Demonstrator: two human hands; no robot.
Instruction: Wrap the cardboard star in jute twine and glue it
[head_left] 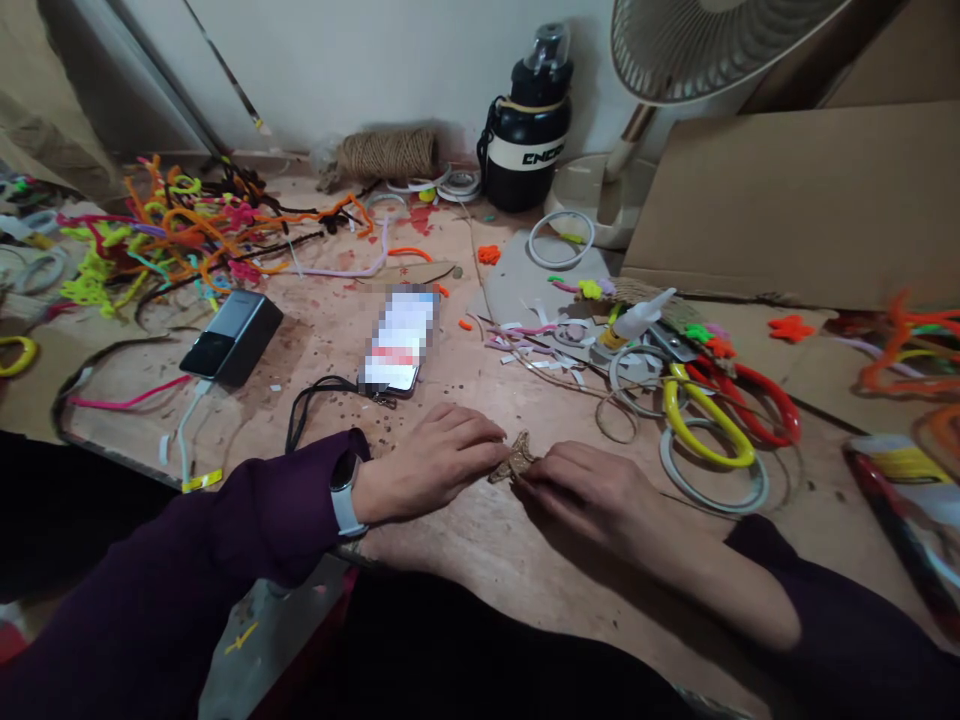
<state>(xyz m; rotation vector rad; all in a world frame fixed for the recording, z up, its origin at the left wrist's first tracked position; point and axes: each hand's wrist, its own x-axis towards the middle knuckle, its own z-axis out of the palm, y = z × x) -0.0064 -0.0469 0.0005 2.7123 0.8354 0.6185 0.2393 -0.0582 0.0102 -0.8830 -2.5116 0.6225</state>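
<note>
hands: left hand [431, 462] + right hand [592, 490] both pinch small brown twine piece [514, 462] | on table [480, 540] | scissors [720, 400] near right

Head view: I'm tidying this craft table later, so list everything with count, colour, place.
small brown star-like craft piece: one, brown, between both hands
lit rectangular smartphone: one, dark, table centre
black box-shaped power bank: one, black, left of phone
fuzzy pipe cleaners: many, mixed colours, far left
black plastic water bottle: one, black, back centre
plastic-handled scissors: apparently two, yellow and red, right
flat cardboard sheet: one, brown, far right
left hand: one, purple-sleeved, holding piece
right hand: one, dark-sleeved, holding piece
</note>
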